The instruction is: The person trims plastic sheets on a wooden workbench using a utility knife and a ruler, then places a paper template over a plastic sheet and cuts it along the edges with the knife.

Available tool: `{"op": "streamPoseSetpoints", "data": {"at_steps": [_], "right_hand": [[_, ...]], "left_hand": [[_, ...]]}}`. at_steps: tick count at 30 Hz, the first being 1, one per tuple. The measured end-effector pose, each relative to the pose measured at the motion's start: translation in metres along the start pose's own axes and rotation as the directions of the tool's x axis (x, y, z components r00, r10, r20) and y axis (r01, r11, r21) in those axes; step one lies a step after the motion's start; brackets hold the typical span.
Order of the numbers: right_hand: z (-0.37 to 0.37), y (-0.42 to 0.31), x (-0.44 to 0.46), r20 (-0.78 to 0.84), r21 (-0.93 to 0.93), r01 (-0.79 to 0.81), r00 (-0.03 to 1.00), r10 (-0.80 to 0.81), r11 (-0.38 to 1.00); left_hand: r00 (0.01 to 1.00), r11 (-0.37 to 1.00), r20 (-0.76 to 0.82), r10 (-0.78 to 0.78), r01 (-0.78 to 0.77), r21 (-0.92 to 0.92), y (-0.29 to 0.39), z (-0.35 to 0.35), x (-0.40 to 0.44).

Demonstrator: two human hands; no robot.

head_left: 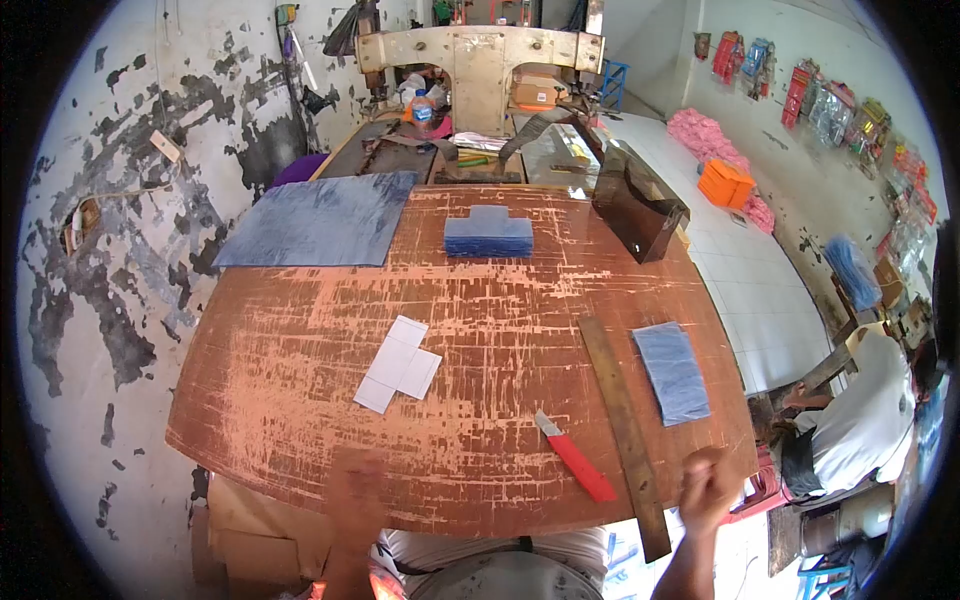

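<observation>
My left hand is at the table's front edge, smeared by motion, so its fingers cannot be made out. My right hand is near the front right corner with its fingers curled in and nothing visible in them. Between the hands lies a red-handled utility knife, its blade pointing away from me. Right of it, a long worn ruler overhangs the front edge. Beyond my right hand is a blue-grey rectangular piece. A white cut-out template with drawn lines lies left of centre.
At the table's far side are a stack of blue-grey cut pieces, a large blue-grey sheet and a dark glossy box-like object. A press-like machine stands behind. A person in a white shirt sits at right.
</observation>
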State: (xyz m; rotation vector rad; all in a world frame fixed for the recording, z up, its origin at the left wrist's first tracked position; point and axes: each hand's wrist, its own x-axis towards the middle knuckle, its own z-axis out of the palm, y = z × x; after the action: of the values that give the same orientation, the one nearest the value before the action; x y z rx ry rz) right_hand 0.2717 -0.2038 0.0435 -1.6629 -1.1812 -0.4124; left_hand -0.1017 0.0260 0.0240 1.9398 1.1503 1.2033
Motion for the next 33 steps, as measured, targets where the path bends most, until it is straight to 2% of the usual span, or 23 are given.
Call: {"op": "streamPoseSetpoints", "data": {"at_steps": [1, 2, 3, 4, 5, 7, 9, 10, 11, 13, 14, 15, 16, 17, 18, 19, 20, 21, 23, 24, 25, 28, 33], "right_hand": [[0.021, -0.024, -0.01, 0.054, 0.09, 0.002, 0.998, -0.007, 0.996], [0.039, -0.038, -0.024, 0.126, 0.111, 0.027, 0.991, -0.041, 0.993], [0.055, -0.078, -0.012, 0.364, 0.259, -0.237, 0.922, 0.133, 0.936], [0.084, -0.109, 0.002, 0.388, 0.513, -0.3, 0.917, 0.094, 0.804], [0.095, -0.131, 0.001, 0.504, 0.572, -0.39, 0.861, 0.065, 0.722], [0.101, -0.144, 0.001, 0.605, 0.613, -0.472, 0.796, 0.008, 0.634], [0.1, -0.146, -0.01, 0.744, 0.596, -0.771, 0.635, 0.207, 0.225], [0.101, -0.146, -0.013, 0.813, 0.542, -0.84, 0.52, 0.261, -0.014], [0.098, -0.143, -0.01, 0.811, 0.544, -0.839, 0.521, 0.266, -0.016], [0.09, -0.132, 0.007, 0.748, 0.643, -0.762, 0.603, 0.276, -0.076], [0.088, -0.127, 0.011, 0.673, 0.7, -0.714, 0.672, 0.309, 0.026], [0.084, -0.124, 0.018, 0.671, 0.702, -0.711, 0.674, 0.308, 0.027], [0.078, -0.122, 0.023, 0.549, 0.804, -0.591, 0.779, 0.302, 0.062], [0.071, -0.119, 0.027, 0.413, 0.886, -0.455, 0.863, 0.291, 0.094], [0.059, -0.115, 0.029, 0.413, 0.886, -0.454, 0.863, 0.29, 0.089], [0.044, -0.109, 0.032, 0.245, 0.653, -0.325, 0.945, 0.216, 0.684], [0.033, -0.099, 0.036, 0.151, 0.138, -0.061, 0.988, 0.04, 0.989], [0.023, -0.089, 0.034, 0.152, 0.138, -0.06, 0.988, 0.038, 0.989], [0.004, -0.066, 0.014, 0.531, -0.33, 0.121, 0.844, 0.078, 0.936], [-0.005, -0.056, 0.003, 0.611, -0.267, 0.077, 0.784, 0.107, 0.961], [-0.011, -0.052, -0.006, 0.612, -0.268, 0.076, 0.783, 0.108, 0.96], [-0.026, -0.044, -0.031, 0.752, -0.261, 0.028, 0.632, 0.185, 0.965], [-0.01, -0.039, -0.058, 0.718, -0.275, -0.004, 0.665, 0.208, 0.961]], "left_hand": [[0.957, 0.954, 0.134, 0.259, -0.275, 0.123, 0.019, 0.017, 0.003], [0.913, 0.918, 0.109, 0.393, -0.397, 0.008, 0.038, 0.042, 0.004], [0.875, 0.88, 0.095, 0.474, -0.474, -0.027, 0.066, 0.056, -0.002], [0.835, 0.836, 0.093, 0.543, -0.527, -0.154, 0.076, 0.074, -0.013], [0.788, 0.775, 0.09, 0.609, -0.567, -0.279, 0.085, 0.092, -0.025], [0.737, 0.674, 0.079, 0.671, -0.562, -0.479, 0.068, 0.128, -0.056], [0.701, 0.646, 0.106, 0.705, -0.573, -0.504, 0.059, 0.146, -0.084], [0.682, 0.631, 0.118, 0.722, -0.579, -0.517, 0.055, 0.152, -0.095], [0.663, 0.617, 0.133, 0.737, -0.579, -0.532, 0.051, 0.157, -0.107], [0.644, 0.602, 0.145, 0.751, -0.577, -0.551, 0.05, 0.166, -0.123], [0.633, 0.601, 0.17, 0.755, -0.567, -0.563, 0.05, 0.172, -0.126], [0.621, 0.604, 0.199, 0.758, -0.554, -0.573, 0.048, 0.175, -0.127], [0.548, 0.607, 0.291, 0.784, -0.579, -0.545, 0.045, 0.172, -0.122], [0.548, 0.61, 0.296, 0.783, -0.579, -0.542, 0.044, 0.167, -0.117], [0.448, 0.592, 0.403, 0.798, -0.71, -0.382, 0.054, 0.156, -0.101], [0.358, 0.524, 0.515, 0.779, -0.822, -0.221, 0.06, 0.147, -0.091], [0.404, 0.609, 0.622, 0.671, -0.779, -0.151, 0.059, 0.139, -0.087], [0.406, 0.61, 0.621, 0.671, -0.778, -0.15, 0.059, 0.129, -0.083], [0.605, 0.782, 0.535, 0.59, -0.593, -0.193, 0.061, 0.11, -0.07], [0.603, 0.782, 0.536, 0.591, -0.593, -0.195, 0.06, 0.101, -0.062], [0.616, 0.805, 0.563, 0.551, -0.571, -0.163, 0.06, 0.094, -0.055], [0.632, 0.835, 0.595, 0.497, -0.536, -0.128, 0.052, 0.088, -0.043], [0.639, 0.846, 0.592, 0.491, -0.511, -0.151, 0.052, 0.094, -0.035]]}}
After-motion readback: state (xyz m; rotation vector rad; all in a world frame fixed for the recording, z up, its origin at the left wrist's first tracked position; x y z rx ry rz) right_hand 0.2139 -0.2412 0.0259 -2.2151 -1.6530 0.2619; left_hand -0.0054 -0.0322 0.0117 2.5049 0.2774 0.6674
